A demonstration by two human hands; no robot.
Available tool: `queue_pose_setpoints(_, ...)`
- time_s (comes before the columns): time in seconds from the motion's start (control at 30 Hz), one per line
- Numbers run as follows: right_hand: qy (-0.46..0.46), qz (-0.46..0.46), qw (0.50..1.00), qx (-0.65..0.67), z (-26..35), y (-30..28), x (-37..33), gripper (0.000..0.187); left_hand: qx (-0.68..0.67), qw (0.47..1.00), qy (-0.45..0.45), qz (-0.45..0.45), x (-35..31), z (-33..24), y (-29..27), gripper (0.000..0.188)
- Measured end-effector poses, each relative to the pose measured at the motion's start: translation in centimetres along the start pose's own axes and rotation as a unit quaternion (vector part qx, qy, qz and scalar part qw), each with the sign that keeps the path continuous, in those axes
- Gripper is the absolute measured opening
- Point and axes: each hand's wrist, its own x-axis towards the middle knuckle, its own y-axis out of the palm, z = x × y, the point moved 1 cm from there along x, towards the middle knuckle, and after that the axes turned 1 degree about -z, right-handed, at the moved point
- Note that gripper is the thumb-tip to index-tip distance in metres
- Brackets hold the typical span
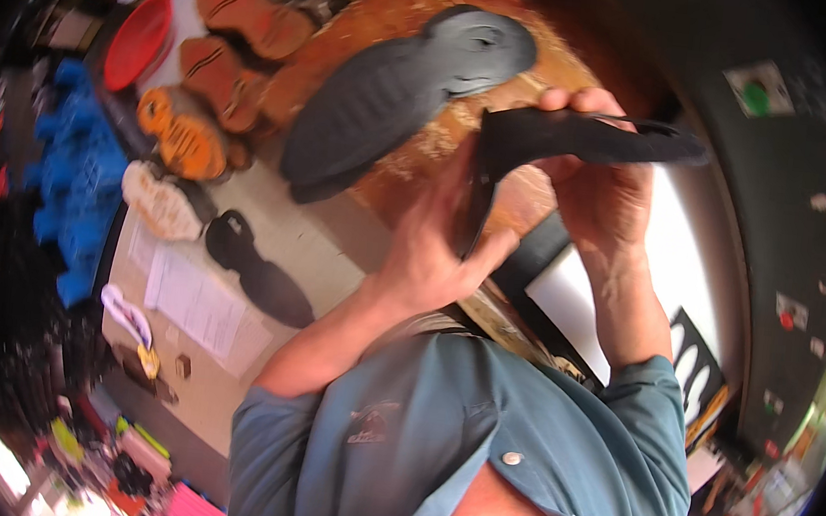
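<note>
Between my hands is a black shoe sole (564, 138), bent sharply so that one part hangs down and the other stretches out to the right. My left hand (439, 246) is closed around the hanging part, slightly blurred, its thumb on the near side. The stretched-out part is gripped by my right hand (604, 182), fingertips over the top edge and palm beneath. Just beyond lie large dark grey soles (389, 97), seemingly one partly over another, on a worn orange-brown board (543, 47).
On the grey table (335, 241) at left lie a flat black sole (258, 268), printed sheets (195, 302), a white sole (160, 204) and an orange sole (186, 137). Farther back are brown soles (216, 80) and a red bowl (139, 41). Blue plastic pieces (78, 176) stand beyond the table's left edge.
</note>
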Motion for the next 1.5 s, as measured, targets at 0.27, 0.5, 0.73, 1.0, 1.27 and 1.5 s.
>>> queue_pose_setpoints(0.27,0.072,-0.108,0.960,-0.247,1.3,-0.3,7.4,0.021,-0.065,0.985,-0.095,-0.127,3.2,1.3,-11.4,0.029)
queue_pose_setpoints(0.5,-0.225,-0.051,0.590,-0.774,1.3,0.0,12.4,0.088,0.229,0.953,-0.179,-0.084,6.3,6.6,-15.3,0.071)
queue_pose_setpoints(0.73,0.176,0.291,0.492,-0.801,-2.4,2.4,19.9,0.100,0.171,0.938,-0.291,0.074,7.5,8.5,-16.6,0.118)
queue_pose_setpoints(1.0,0.112,0.355,0.364,-0.853,-2.3,3.6,18.9,0.090,0.256,0.935,-0.221,0.111,7.5,6.1,-15.1,0.105)
queue_pose_setpoints(1.27,-0.021,0.306,0.420,-0.854,-0.7,1.2,10.3,0.069,0.260,0.965,-0.045,0.014,3.4,3.4,-10.7,0.089)
queue_pose_setpoints(1.5,-0.047,0.255,0.456,-0.852,0.2,-0.7,6.7,0.084,0.353,0.932,0.070,0.032,4.0,2.6,-11.7,0.088)
